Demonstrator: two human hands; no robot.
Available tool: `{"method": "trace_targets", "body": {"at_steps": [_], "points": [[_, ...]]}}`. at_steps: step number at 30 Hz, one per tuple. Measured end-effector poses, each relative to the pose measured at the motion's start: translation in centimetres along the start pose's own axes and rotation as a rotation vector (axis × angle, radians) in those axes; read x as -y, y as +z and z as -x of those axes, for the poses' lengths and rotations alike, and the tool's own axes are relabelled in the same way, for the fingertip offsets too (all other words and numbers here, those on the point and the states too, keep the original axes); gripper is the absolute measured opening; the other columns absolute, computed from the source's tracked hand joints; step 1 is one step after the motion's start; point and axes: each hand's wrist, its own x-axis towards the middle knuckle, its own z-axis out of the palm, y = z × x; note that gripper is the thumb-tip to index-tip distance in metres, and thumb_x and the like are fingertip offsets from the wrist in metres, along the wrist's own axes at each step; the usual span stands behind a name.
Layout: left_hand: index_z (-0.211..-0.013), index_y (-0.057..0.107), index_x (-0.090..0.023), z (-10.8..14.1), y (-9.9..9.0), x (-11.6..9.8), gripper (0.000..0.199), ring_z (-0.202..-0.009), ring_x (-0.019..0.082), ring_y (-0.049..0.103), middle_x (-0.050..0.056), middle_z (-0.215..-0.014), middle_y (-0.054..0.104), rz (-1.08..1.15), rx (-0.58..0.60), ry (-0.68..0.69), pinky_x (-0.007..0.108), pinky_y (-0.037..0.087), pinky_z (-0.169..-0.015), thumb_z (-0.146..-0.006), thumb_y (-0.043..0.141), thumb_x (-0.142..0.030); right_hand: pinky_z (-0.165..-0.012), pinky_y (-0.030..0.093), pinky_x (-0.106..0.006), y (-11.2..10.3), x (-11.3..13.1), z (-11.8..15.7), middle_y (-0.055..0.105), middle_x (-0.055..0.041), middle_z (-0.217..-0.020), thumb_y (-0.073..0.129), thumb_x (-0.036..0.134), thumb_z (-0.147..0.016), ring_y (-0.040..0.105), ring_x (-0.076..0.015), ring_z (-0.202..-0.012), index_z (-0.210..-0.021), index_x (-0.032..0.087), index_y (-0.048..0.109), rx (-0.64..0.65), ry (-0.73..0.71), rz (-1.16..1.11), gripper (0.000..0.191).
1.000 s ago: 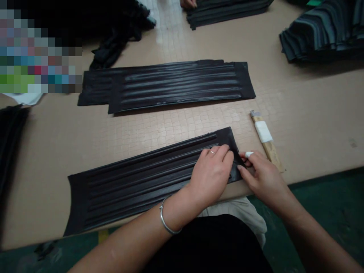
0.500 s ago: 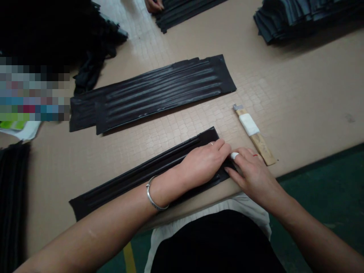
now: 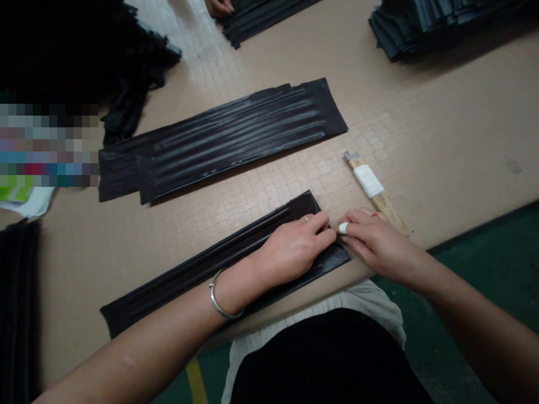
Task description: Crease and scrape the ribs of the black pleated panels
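Note:
A long black ribbed strip (image 3: 168,286) lies along the near edge of the table. My left hand (image 3: 295,244) rests on its right part, fingers curled and pressed together at the strip's right end; what they pinch is too small to make out. Close beside it, my right hand (image 3: 364,238) has its thumb and forefinger pinched together just off that end, with white tape round one finger. Whatever sits between those fingertips is hidden. A wooden-handled tool (image 3: 370,182) with white wrapping and a metal tip lies just beyond my right hand.
Further back lie overlapping black ribbed strips (image 3: 236,134). Stacks of dark pieces stand at the back right (image 3: 421,28) and left edge (image 3: 19,303). A dark heap (image 3: 63,50) fills the back left. Another person's hand (image 3: 219,8) touches black strips (image 3: 265,19) at the top.
My right hand has drawn slightly away from the strip's end and its fingers have closed together. My left hand has shifted a little left in view. The whole view has moved slightly.

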Motion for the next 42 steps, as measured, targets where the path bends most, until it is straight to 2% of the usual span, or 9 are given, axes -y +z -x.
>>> {"method": "trace_targets", "body": {"at_steps": [6,12,18,23,27,33,35,39,42], "points": [[-0.108,0.062,-0.018,-0.4,0.2,-0.4,0.019,-0.089,0.019,0.059,0.007,-0.107,0.06,-0.021,0.029,-0.044,0.028,0.048,-0.065,-0.104,0.044,-0.022,-0.083,0.033,-0.04,-0.1,-0.1,-1.9,0.059,-0.0072,-0.115,0.053,0.013,-0.096,0.051,-0.027,-0.107,-0.103,0.02,0.061,0.013,-0.035,0.126,0.013],[-0.095,0.064,-0.018,0.4,0.9,0.1,0.027,-0.087,0.019,0.058,0.006,-0.106,0.064,-0.013,-0.105,0.083,0.029,0.047,-0.064,-0.105,0.039,-0.017,-0.081,0.031,-0.041,-0.5,0.3,-2.0,0.058,-0.0069,-0.123,0.054,0.018,-0.097,0.051,-0.0289,-0.113,-0.104,0.022,0.059,0.089,0.02,0.214,0.009],[-0.095,0.063,-0.017,2.8,0.6,1.1,0.027,-0.09,0.017,0.06,0.008,-0.108,0.068,0.186,-0.179,0.155,0.03,0.054,-0.078,-0.104,0.038,-0.011,-0.081,0.031,-0.04,-0.5,1.0,-2.2,0.059,-0.0056,-0.118,0.057,0.021,-0.097,0.052,-0.0278,-0.109,-0.107,0.024,0.061,0.091,0.046,0.235,0.011],[-0.102,0.063,-0.017,4.7,1.2,1.2,0.019,-0.094,0.016,0.063,0.009,-0.112,0.065,0.377,-0.274,0.068,0.028,0.056,-0.079,-0.101,0.046,-0.008,-0.085,0.032,-0.041,-0.5,1.1,-2.2,0.06,-0.0044,-0.118,0.062,0.022,-0.096,0.052,-0.028,-0.111,-0.11,0.027,0.064,0.076,0.059,0.201,0.015],[-0.102,0.063,-0.017,4.9,2.0,0.3,0.013,-0.097,0.017,0.063,0.009,-0.111,0.06,0.466,-0.357,-0.058,0.028,0.057,-0.082,-0.097,0.055,-0.008,-0.09,0.036,-0.044,-0.4,0.8,-2.2,0.062,-0.0042,-0.114,0.064,0.021,-0.093,0.054,-0.0281,-0.111,-0.104,0.026,0.064,0.047,0.06,0.12,0.012],[-0.103,0.064,-0.016,5.2,2.6,-1.5,0.017,-0.103,0.018,0.062,0.009,-0.109,0.059,0.565,-0.547,-0.157,0.03,0.057,-0.087,-0.09,0.061,-0.005,-0.085,0.049,-0.037,0.7,2.0,-3.3,0.069,-0.0076,-0.106,0.058,0.025,-0.094,0.064,-0.0224,-0.095,-0.115,0.018,0.058,-0.195,0.232,-0.237,0.022],[-0.104,0.065,-0.017,5.5,2.3,-2.0,0.02,-0.103,0.018,0.062,0.008,-0.109,0.06,0.579,-0.598,-0.174,0.031,0.057,-0.087,-0.088,0.063,-0.005,-0.077,0.05,-0.034,0.9,2.9,-3.9,0.071,-0.0057,-0.098,0.056,0.029,-0.097,0.066,-0.02,-0.086,-0.114,0.019,0.059,-0.173,0.292,-0.35,0.02],[-0.102,0.066,-0.018,6.2,0.9,-2.9,0.018,-0.101,0.019,0.062,0.008,-0.108,0.06,0.598,-0.675,-0.239,0.034,0.057,-0.086,-0.087,0.062,-0.008,-0.054,0.038,-0.029,1.3,4.2,-4.3,0.058,0.0008,-0.067,0.047,0.044,-0.102,0.053,-0.0149,-0.06,-0.082,0.021,0.057,-0.025,0.309,-0.595,0.032],[-0.096,0.066,-0.018,6.4,-0.3,-3.7,0.01,-0.098,0.018,0.062,0.007,-0.104,0.061,0.612,-0.693,-0.311,0.034,0.056,-0.086,-0.09,0.06,-0.012,-0.05,0.031,-0.028,1.6,5.3,-4.2,0.048,0.0036,-0.061,0.047,0.047,-0.102,0.045,-0.0119,-0.055,-0.072,0.022,0.05,-0.067,0.289,-0.675,0.038]]}}
